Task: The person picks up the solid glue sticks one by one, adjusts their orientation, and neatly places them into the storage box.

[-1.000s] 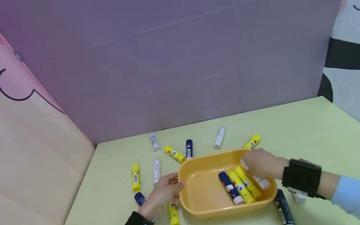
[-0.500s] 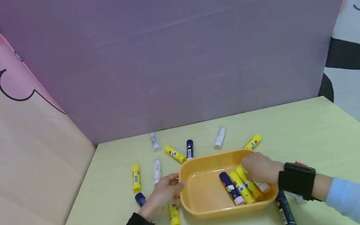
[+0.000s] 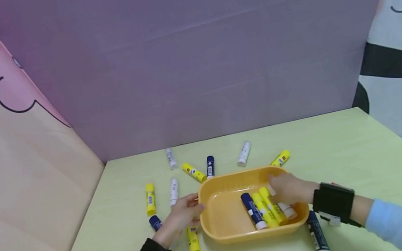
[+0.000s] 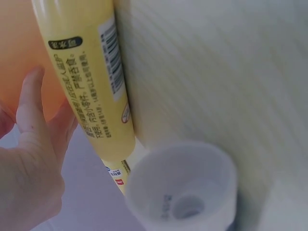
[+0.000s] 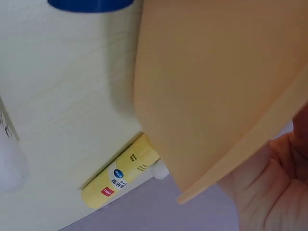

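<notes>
My left hand [image 3: 182, 215] holds the left rim of a yellow-orange tray [image 3: 225, 240], thumb at the edge; in the left wrist view its fingers [image 4: 31, 103] touch the tray wall. My right hand [image 3: 289, 188] reaches over the tray's right side and grips a white glue stick [image 3: 287, 211], whose upper part it covers. Left of this stick lie two yellow glue sticks [image 3: 265, 212] and a dark blue one [image 3: 254, 211], side by side. In the right wrist view the tray wall [image 5: 216, 86] hides my right fingertips.
Loose glue sticks lie around the tray: a yellow one [image 3: 150, 199] and a white one [image 3: 174, 191] at left, a white one [image 3: 244, 154] behind, a yellow one [image 3: 281, 158] at back right, a dark blue one [image 3: 319, 237] at front right. A purple panel [image 3: 188, 56] stands behind the table.
The glue sticks in the tray have shifted a little to the left, with my right hand at the white one. My left hand has stayed on the rim.
</notes>
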Demonstrator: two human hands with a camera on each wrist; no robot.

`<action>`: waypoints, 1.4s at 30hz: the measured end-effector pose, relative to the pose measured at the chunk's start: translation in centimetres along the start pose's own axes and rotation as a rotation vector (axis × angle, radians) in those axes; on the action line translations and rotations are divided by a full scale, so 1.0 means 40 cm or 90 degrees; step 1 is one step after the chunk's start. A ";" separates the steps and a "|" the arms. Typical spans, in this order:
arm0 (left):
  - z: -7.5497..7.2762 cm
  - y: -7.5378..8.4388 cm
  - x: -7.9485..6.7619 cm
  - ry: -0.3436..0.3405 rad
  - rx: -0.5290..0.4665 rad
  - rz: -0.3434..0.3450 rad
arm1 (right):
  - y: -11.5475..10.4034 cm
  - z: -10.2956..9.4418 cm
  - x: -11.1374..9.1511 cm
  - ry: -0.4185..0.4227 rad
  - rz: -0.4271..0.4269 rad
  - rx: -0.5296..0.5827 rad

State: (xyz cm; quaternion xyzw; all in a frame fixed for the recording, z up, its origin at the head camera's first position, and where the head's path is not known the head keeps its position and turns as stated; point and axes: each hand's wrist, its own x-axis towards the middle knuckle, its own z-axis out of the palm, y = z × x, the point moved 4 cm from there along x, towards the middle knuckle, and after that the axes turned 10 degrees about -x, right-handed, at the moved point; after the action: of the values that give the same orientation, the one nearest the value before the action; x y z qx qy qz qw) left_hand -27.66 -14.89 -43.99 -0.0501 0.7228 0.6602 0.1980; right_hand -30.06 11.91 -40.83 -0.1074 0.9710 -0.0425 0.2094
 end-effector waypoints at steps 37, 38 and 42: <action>-0.005 -0.005 0.001 0.019 0.013 0.000 | -0.019 -0.014 -0.008 0.038 -0.048 -0.013; -0.005 -0.006 0.001 0.018 0.013 0.000 | -0.020 -0.016 -0.010 0.039 -0.051 -0.007; -0.006 -0.006 0.000 0.016 0.013 0.002 | -0.027 -0.028 -0.021 0.058 -0.073 0.013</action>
State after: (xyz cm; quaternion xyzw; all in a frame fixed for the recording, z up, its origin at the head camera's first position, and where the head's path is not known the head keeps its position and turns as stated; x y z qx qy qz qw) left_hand -27.63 -15.16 -44.20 -0.0556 0.7318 0.6526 0.1885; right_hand -29.58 11.11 -39.34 -0.1585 0.9713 -0.0693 0.1635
